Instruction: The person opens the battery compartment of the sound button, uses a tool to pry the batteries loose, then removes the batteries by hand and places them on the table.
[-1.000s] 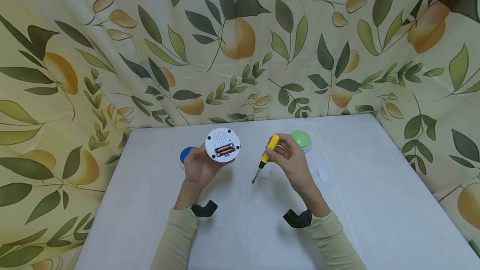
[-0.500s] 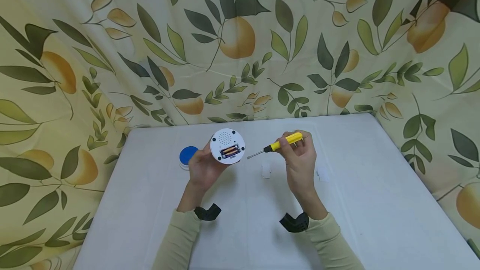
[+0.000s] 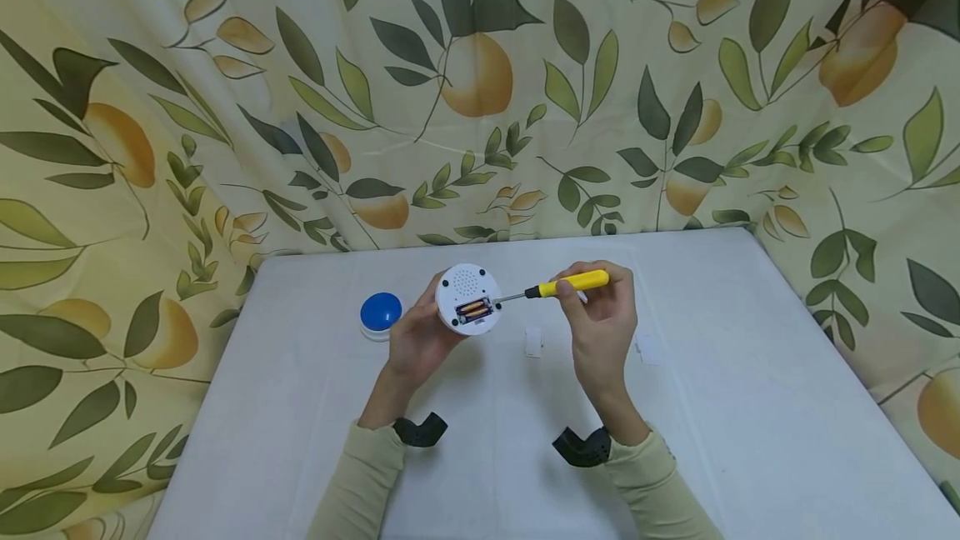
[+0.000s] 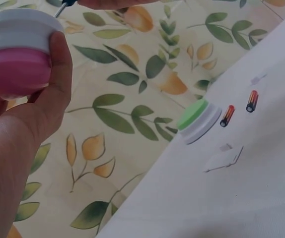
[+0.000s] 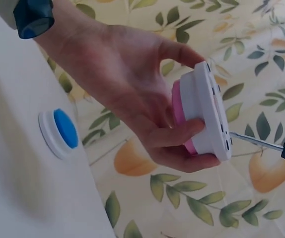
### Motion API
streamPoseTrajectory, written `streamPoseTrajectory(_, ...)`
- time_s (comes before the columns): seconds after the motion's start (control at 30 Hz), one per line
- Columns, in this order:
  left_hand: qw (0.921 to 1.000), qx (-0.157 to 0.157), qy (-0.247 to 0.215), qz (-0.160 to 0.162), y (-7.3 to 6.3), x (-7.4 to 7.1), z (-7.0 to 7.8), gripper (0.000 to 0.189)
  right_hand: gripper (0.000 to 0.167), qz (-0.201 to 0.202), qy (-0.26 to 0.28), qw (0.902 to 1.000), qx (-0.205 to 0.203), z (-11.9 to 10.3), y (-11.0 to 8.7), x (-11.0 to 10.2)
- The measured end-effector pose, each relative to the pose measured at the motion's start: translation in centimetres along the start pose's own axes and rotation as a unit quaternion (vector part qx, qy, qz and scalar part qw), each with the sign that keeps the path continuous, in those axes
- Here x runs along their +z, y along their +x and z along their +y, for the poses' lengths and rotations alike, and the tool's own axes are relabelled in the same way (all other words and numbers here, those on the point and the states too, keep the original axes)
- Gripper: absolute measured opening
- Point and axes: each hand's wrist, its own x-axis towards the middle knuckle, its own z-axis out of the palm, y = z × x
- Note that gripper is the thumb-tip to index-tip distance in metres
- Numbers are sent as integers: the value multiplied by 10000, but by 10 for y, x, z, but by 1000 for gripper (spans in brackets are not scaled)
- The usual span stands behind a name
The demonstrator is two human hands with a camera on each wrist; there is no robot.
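Note:
My left hand [image 3: 420, 344] holds up a round push button [image 3: 463, 282], its white underside turned toward the head camera. Two batteries [image 3: 474, 309] sit in the uncovered compartment there, beside a cluster of small holes. The button's pink dome [image 4: 16, 72] shows in the left wrist view, facing away. In my right hand [image 3: 604, 332] is a yellow-handled screwdriver [image 3: 585, 281], gripped between thumb and fingers. Its metal shaft [image 5: 256, 141] points left, and the tip is right at the underside, by the compartment's edge.
A blue-topped button [image 3: 381, 312] stands at the left on the white table [image 3: 750, 407]. In the left wrist view, a green-topped button [image 4: 193, 115], two loose batteries [image 4: 228, 115] and a small white cover [image 4: 224, 158] lie on the table. A patterned curtain [image 3: 480, 173] hangs behind.
The screwdriver has swung from pointing down to nearly level, its tip now at the button's underside. My left hand has carried the button slightly right and down.

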Motion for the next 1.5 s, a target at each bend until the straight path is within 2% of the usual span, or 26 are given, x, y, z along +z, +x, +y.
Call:
streamPoseTrajectory(0.27, 9998, -82, 184, 50, 2, 1, -3, 57, 36, -286, -293, 9984, -403, -3, 0, 2)
streamPoseTrajectory(0.47, 9991, -126, 416, -10, 3, 2, -5, 51, 35, -444, -394, 9973, -426, -6, -1, 1)
streamPoseTrajectory(0.9, 9986, -101, 516, -82, 3, 3, -4, 50, 34, -404, -558, 9969, -377, -5, 0, -3)
streamPoseTrajectory(1.0, 9988, -85, 473, -84, 1, 2, -5, 52, 32, -329, -449, 9983, -152, -2, 1, -4)
streamPoseTrajectory(1.13, 9995, -62, 299, -86, 0, 2, -7, 57, 27, -206, 48, 9990, 387, 2, 2, -5)
streamPoseTrajectory(1.4, 9998, -75, 96, -176, -1, 1, -8, 82, 26, -88, 644, 9925, 1031, 9, 2, -5)
streamPoseTrajectory(1.5, 9998, -64, 11, -172, -1, 1, -8, 83, 25, -65, 704, 9901, 1214, 11, 3, -5)
